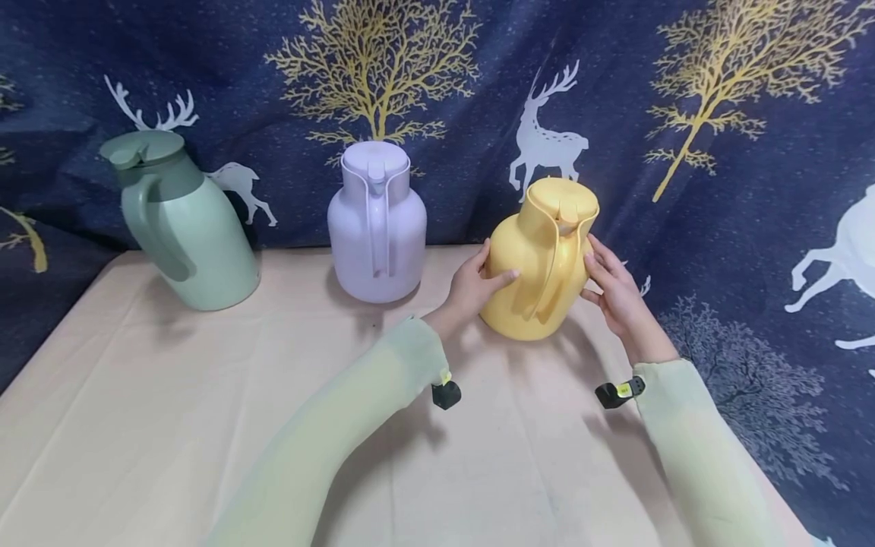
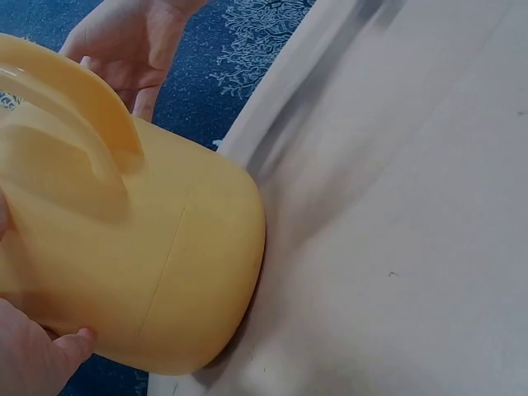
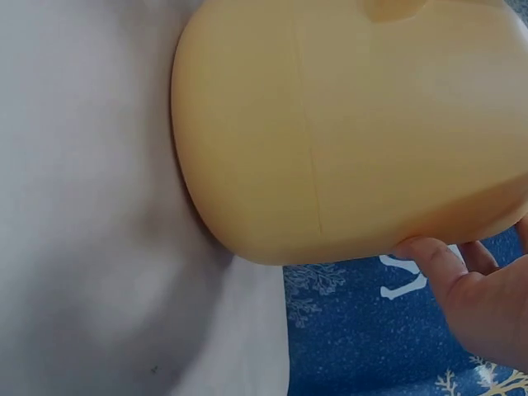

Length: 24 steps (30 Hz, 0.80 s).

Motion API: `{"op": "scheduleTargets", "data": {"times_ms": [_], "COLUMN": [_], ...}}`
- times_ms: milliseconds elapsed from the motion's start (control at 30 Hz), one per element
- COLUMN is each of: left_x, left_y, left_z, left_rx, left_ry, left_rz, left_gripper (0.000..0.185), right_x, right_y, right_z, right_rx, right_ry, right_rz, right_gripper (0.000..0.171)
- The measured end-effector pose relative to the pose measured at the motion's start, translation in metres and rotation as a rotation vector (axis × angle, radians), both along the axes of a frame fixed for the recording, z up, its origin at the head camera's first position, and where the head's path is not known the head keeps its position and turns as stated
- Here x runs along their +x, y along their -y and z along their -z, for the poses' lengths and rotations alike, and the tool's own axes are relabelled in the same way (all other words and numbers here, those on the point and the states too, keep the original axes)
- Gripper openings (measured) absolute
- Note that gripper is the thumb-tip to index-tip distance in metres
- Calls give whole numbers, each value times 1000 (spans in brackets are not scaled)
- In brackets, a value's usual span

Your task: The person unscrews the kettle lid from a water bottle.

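I hold both arms out ahead, converging. The left arm (image 1: pixel 349 418) slants forward and rightward, its wrist (image 1: pixel 440 325) bare past the sleeve (image 1: pixel 410 357); the right arm (image 1: pixel 707 448) slants forward and leftward. I have the left hand (image 1: pixel 470 290) gripping, thumb stretched rightward away from its fingers. Opposite, the right hand (image 1: pixel 618 298) holds too, palm inward, thumb and fingers spread.

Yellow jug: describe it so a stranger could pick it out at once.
In the head view, find the pale table before a dark blue backdrop. At its far right is the yellow jug, between the left hand and right hand. Its yellow colour sets it apart from the lilac jug and green jug.
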<state>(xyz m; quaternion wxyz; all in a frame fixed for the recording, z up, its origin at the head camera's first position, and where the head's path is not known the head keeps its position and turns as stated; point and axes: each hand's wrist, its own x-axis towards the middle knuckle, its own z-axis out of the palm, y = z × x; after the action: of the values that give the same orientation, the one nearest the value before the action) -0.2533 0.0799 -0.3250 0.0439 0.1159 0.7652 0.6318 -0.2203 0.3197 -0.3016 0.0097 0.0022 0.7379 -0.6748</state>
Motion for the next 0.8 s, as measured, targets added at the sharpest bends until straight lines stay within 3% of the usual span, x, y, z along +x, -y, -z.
{"op": "scheduleTargets", "data": {"times_ms": [333,567,800], "left_x": [8,17,28], "left_y": [10,21,34], "left_z": [-2,-2,0], "left_rx": [-18,-13,-6], "left_ry": [6,-13,4], "left_rz": [-2,20,13], "left_gripper": [83,83,84], "right_x": [8,13,17], "right_y": [4,7,11], "right_z": [9,10,16], "right_rx": [-85,-14,-73], "right_ry": [-65,-88,-159], "right_rz": [-16,-91,-208], "right_gripper": [69,71,72]}}
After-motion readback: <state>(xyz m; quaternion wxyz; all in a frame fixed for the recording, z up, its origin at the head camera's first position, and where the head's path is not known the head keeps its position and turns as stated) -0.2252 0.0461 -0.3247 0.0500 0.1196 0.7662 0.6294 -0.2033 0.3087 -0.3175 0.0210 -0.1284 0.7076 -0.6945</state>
